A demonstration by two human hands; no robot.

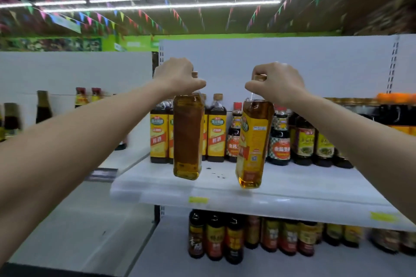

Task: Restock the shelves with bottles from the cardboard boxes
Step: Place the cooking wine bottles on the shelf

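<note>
The left hand (177,74) grips one amber bottle (188,135) by its neck; the right hand (278,84) grips another bottle (253,144), tilted. Both hang over the white shelf (292,189), before standing bottles. Coloured pennants (121,16) cross the ceiling.

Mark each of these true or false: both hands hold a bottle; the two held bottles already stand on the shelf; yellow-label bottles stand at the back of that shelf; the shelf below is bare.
1. Both hands hold a bottle. True: the left hand grips the left bottle by its neck, the right hand the right bottle.
2. The held bottles stand on the shelf. False: both hang above the shelf, the right one tilted.
3. Yellow-label bottles stand at the back. True: the yellow-label bottles are there.
4. The shelf below is bare. False: a row of dark bottles stands there.
</note>
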